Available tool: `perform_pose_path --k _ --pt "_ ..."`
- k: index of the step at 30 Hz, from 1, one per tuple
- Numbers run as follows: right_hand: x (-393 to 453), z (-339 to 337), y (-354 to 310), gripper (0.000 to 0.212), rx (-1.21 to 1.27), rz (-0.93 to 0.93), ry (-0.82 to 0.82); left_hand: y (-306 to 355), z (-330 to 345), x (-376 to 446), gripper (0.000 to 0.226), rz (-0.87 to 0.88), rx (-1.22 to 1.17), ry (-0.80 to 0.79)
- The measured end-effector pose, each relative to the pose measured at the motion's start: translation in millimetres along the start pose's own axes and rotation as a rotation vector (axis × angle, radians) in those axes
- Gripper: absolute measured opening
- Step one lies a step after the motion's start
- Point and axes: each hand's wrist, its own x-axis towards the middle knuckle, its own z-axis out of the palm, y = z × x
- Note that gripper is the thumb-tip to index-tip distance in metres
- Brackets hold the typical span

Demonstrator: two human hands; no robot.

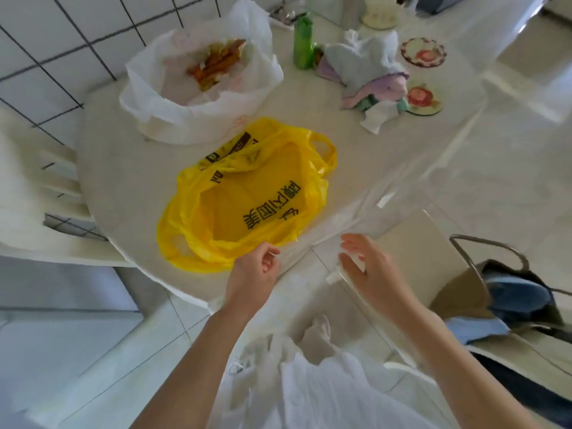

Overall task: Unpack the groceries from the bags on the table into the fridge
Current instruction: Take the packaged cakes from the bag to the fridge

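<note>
Round white surface standing on a pale tiled floor, a white tiled wall running behind it at upper left. Lying flat near the front edge: a yellow bag with dark printed characters, mouth gaping toward the viewer, contents not visible. Sitting just behind it and touching it: a white bag, open at the top, showing orange-brown packaged food inside. Standing further back: a green bottle, beside a heap of pastel cloths and two patterned coasters. A thin clear plastic sheet is draping over the right edge, its outline hard to trace. The left hand is pinching the clear plastic at the yellow bag's near rim, fingers curled. The right hand is hovering just beside, fingers spread and relaxed; a small white object under its palm is too blurred to identify. A chair at right is carrying dark and blue items, partly cut off. White clothing is filling the lower frame.
</note>
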Motion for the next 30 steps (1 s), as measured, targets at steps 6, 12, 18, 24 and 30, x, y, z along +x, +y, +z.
perform_pose_path --k 6,12,18,24,30 --pt "84.4 -29.3 1.9 0.031 -0.059 -0.147 -0.106 22.3 4.4 45.6 0.015 -0.054 0.044 0.059" --pt "193.1 -27.3 -23.2 0.031 -0.114 -0.289 -0.122 10.6 -21.7 115.8 0.016 -0.101 0.080 0.158" --pt "273.9 -12.6 -64.2 0.029 -0.175 -0.374 -0.169 -7.0 -63.7 189.7 0.018 -0.101 0.133 0.233" --pt "338.0 -6.3 -98.4 0.031 -0.227 -0.440 -0.228 -15.8 -107.0 255.2 0.018 -0.100 0.189 0.256" --pt "415.6 -12.4 -120.0 0.033 -0.318 -0.498 -0.276 -15.4 -139.6 329.5 0.023 -0.018 0.355 0.300"
